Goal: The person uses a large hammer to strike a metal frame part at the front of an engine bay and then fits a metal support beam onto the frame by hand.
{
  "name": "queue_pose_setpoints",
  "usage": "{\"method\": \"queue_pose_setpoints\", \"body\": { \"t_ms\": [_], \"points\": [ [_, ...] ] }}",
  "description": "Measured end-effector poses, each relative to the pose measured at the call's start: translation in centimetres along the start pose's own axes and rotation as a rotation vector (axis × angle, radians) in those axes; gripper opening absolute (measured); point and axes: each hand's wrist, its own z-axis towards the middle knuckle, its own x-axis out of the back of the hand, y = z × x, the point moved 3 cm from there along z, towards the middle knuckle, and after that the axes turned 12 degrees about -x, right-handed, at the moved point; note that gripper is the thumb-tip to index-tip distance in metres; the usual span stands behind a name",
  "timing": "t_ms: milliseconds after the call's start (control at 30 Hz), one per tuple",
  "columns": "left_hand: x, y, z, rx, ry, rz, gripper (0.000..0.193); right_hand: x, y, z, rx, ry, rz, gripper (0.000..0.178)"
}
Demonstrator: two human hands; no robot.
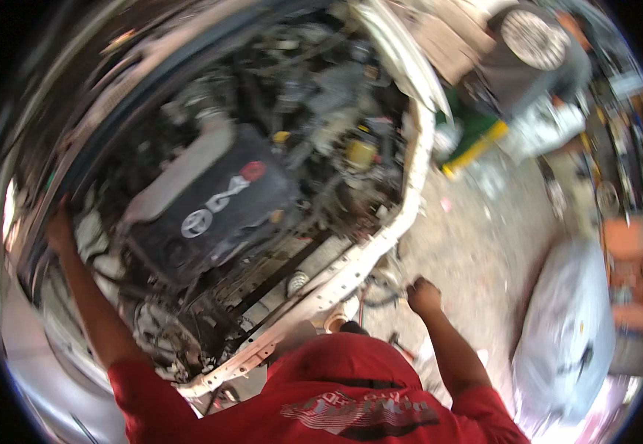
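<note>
In front of me lies an open car engine bay with a dark plastic engine cover and a grey air duct along it. My left hand reaches to the far left side of the bay, by the dark edge of the bodywork; blur hides its fingers. Out to the right, past the pale front crossmember, my right hand is closed above the floor. A dark curved hose or cable runs up beside it; whether the fingers grip it is unclear.
A yellow-capped reservoir sits at the bay's right side. On the concrete floor stand a wheel with a silver cover, a green and yellow item, a large grey wrapped bundle and an orange box.
</note>
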Motion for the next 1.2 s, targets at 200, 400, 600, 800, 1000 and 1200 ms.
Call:
{"method": "queue_pose_setpoints", "body": {
  "t_ms": [200,400,600,800,1000,1200],
  "points": [
    [-1.2,2.3,2.4,0.091,0.003,0.032,0.092,-0.3,3.4,-6.3,-0.201,-0.055,0.244,0.032],
    [2.3,5.1,1.2,0.034,0.377,0.35,0.08,-7.5,11.6,-15.3,-0.44,-0.128,0.282,0.033],
    [5.9,36.6,-16.2,-0.751,0.487,-0.568,0.046,-12.9,17.3,-25.0,-0.721,-0.342,0.2,0.04],
    [2.5,57.2,-40.0,-1.637,-0.324,-0.69,0.028,-15.9,15.9,-27.4,-0.727,-0.297,0.439,0.037],
    [-8.7,59.2,-45.9,-1.696,-0.664,0.042,0.034,-15.4,13.3,-28.0,-0.699,-0.342,0.678,0.031],
    [-12.4,59.1,-44.5,-1.712,-0.336,0.079,0.034,-20.2,20.0,-38.1,-0.979,-0.125,0.858,0.03]
  ]
}}
